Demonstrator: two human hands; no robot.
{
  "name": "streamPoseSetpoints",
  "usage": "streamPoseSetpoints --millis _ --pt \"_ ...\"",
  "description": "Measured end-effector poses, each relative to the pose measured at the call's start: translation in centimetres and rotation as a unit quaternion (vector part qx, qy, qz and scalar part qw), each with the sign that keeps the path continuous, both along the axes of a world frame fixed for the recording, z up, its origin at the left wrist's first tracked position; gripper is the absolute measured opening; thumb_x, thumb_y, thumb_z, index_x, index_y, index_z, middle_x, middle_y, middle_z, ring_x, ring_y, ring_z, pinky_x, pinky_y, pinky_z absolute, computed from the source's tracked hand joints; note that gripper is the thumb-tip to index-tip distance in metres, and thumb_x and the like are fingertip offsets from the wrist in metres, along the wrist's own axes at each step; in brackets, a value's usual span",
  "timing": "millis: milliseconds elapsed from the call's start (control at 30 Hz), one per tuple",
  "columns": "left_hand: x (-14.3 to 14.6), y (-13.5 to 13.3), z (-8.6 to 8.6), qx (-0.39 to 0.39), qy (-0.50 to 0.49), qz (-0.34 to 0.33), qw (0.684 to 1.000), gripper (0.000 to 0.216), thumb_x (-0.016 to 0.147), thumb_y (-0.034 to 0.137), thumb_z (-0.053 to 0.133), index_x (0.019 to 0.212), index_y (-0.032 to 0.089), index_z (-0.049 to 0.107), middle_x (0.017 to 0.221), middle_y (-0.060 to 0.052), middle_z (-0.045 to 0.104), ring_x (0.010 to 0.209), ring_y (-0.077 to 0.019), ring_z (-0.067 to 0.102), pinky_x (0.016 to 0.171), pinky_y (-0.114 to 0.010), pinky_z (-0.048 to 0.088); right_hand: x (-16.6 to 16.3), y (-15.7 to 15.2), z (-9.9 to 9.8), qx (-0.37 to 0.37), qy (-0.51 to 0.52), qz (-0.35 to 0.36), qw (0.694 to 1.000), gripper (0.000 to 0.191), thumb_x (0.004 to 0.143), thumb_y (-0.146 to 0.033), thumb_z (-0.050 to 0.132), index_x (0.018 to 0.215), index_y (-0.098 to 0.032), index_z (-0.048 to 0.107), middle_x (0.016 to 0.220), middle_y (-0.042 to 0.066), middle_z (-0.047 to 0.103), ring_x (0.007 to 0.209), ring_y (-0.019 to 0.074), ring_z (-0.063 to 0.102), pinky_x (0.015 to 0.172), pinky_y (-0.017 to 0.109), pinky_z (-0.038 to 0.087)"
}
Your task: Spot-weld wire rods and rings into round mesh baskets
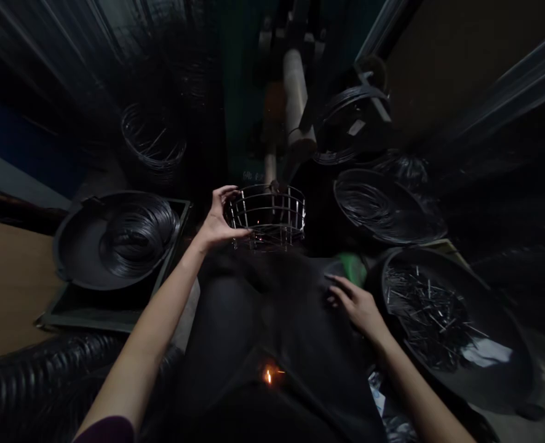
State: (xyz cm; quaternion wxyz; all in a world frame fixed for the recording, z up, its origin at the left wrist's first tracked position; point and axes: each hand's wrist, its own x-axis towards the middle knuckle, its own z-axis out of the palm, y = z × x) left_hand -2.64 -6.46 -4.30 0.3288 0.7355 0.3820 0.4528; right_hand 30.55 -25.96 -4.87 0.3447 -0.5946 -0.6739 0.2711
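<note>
A round basket of shiny metal wire (272, 212) is at the middle, beneath the machine's upright rod. My left hand (219, 218) grips its left side, thumb at the lower wires and fingers near the top ring. Over the dark-clothed right thigh, my right hand (353, 301) has its thumb and fingers drawn together; whatever is between the fingertips is too dark and small to name. Just right of it is a wide black tub (489, 381) with many short metal rods (429, 307). Small orange sparks glow below the basket, and a brighter spark (269, 375) shows over my lap.
The machine's pale cylinder (296, 92) stands above the basket. At left, a black basin (79, 246) holds coiled wire (138, 237). A second basin (392, 231) with wire rings is at right. Stacked wire rings (155, 147) stand back left, and a green object (353, 269) lies near my right hand.
</note>
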Motion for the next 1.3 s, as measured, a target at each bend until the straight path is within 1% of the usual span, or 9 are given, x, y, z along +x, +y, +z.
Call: streamPoseSetpoints --millis 100,233,300,367,467,533,733,933,1300 --pt "1.0 -1.8 2.1 0.061 0.073 -0.033 0.995 0.090 0.058 0.048 0.085 0.130 0.025 0.037 0.132 -0.013 0.048 0.126 -0.0284 0.049 0.110 -0.048 0.041 -3.3 3.7 4.2 -0.041 0.040 0.010 0.998 0.040 0.087 -0.038 0.063 0.124 -0.022 0.064 0.075 0.000 0.071 0.055 0.0150 0.065 0.052 0.026 0.055" --pt "2.7 -2.7 3.8 0.102 0.185 -0.056 0.976 0.071 0.060 0.039 0.085 0.120 0.022 0.053 0.132 -0.014 0.049 0.128 -0.0339 0.044 0.109 -0.052 0.039 -7.0 9.6 7.8 -0.076 0.002 0.119 0.990 0.021 0.086 -0.037 0.065 0.094 -0.021 0.076 0.085 0.003 0.075 0.080 0.0183 0.071 0.071 0.027 0.056" --pt "3.2 -2.6 4.0 0.105 0.213 -0.058 0.970 0.064 0.061 0.037 0.084 0.117 0.022 0.057 0.134 -0.014 0.047 0.129 -0.0354 0.043 0.109 -0.054 0.038 -7.8 11.3 7.9 -0.024 -0.085 0.115 0.989 0.018 0.087 -0.033 0.064 0.092 -0.020 0.077 0.088 0.004 0.077 0.082 0.0188 0.072 0.075 0.028 0.056" --pt "3.4 -2.4 4.0 0.102 0.219 -0.055 0.969 0.062 0.062 0.037 0.084 0.117 0.023 0.059 0.135 -0.014 0.046 0.129 -0.0357 0.042 0.109 -0.055 0.038 -8.2 11.8 7.5 0.050 -0.195 0.119 0.972 0.024 0.089 -0.031 0.063 0.106 -0.020 0.075 0.102 0.006 0.076 0.087 0.0205 0.072 0.076 0.029 0.056" --pt "3.3 -2.0 3.8 0.087 0.207 -0.042 0.974 0.065 0.060 0.037 0.085 0.118 0.023 0.060 0.136 -0.013 0.046 0.129 -0.0348 0.042 0.109 -0.055 0.038 -8.3 11.4 6.9 0.115 -0.323 0.154 0.927 0.036 0.092 -0.028 0.059 0.126 -0.020 0.066 0.118 0.009 0.072 0.086 0.0212 0.073 0.063 0.027 0.055" --pt "3.3 -1.7 3.6 0.077 0.196 -0.037 0.977 0.065 0.060 0.036 0.085 0.119 0.023 0.060 0.136 -0.013 0.045 0.129 -0.0341 0.042 0.109 -0.055 0.039 -8.1 11.2 6.8 0.143 -0.361 0.157 0.908 0.035 0.094 -0.025 0.054 0.127 -0.022 0.066 0.117 0.007 0.072 0.080 0.0193 0.074 0.054 0.025 0.051" --pt "3.6 -0.7 3.7 0.081 0.174 -0.036 0.981 0.067 0.060 0.037 0.086 0.119 0.022 0.060 0.136 -0.013 0.045 0.130 -0.0330 0.042 0.110 -0.053 0.040 -7.5 12.4 7.5 0.215 -0.377 0.155 0.888 0.031 0.096 -0.027 0.051 0.120 -0.024 0.069 0.111 0.002 0.074 0.080 0.0159 0.074 0.051 0.023 0.046" --pt "3.6 0.4 4.2 0.071 0.177 -0.031 0.981 0.067 0.060 0.040 0.086 0.119 0.020 0.060 0.134 -0.014 0.046 0.128 -0.0335 0.043 0.110 -0.052 0.039 -7.7 13.6 8.0 0.211 -0.390 0.154 0.883 0.030 0.097 -0.029 0.050 0.119 -0.026 0.069 0.111 0.000 0.074 0.077 0.0156 0.073 0.050 0.024 0.043" --pt "3.4 1.4 5.0 0.048 0.204 -0.033 0.977 0.067 0.058 0.042 0.087 0.115 0.020 0.060 0.123 -0.009 0.055 0.120 -0.0308 0.049 0.106 -0.048 0.042 -7.4 13.6 7.9 0.182 -0.329 0.120 0.919 0.030 0.096 -0.029 0.052 0.121 -0.027 0.068 0.110 0.002 0.074 0.087 0.0162 0.071 0.062 0.024 0.048"
